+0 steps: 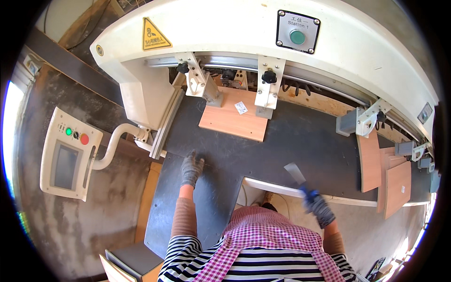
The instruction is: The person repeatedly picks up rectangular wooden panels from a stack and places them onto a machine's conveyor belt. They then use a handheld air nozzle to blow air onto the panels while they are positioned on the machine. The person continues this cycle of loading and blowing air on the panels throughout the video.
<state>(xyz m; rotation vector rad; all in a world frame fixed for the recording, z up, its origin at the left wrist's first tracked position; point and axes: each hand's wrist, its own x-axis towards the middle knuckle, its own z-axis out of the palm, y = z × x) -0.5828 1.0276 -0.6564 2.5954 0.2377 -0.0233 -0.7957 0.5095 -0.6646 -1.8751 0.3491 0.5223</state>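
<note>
My left hand (pixel 191 170), in a grey knit glove, rests on the dark tabletop (pixel 211 181) with its fingers stretched forward and the thumb apart. It holds nothing. In my right hand (pixel 320 210), gloved too and slightly blurred, is a scraper (pixel 295 173) with a flat, pale blade and a blue handle. The blade points away from me, over the table's front part. Beyond both hands lies a wood-coloured board (pixel 230 123) with a small white label, under the machine's left and middle clamps (pixel 268 89).
A white machine beam (pixel 221 28) with a green button arches over the far side. At left a control panel (pixel 70 155) hangs on a bent arm. Several boards (pixel 369 162) lie at the right, some overhanging the edge. The table has a cutout around my body.
</note>
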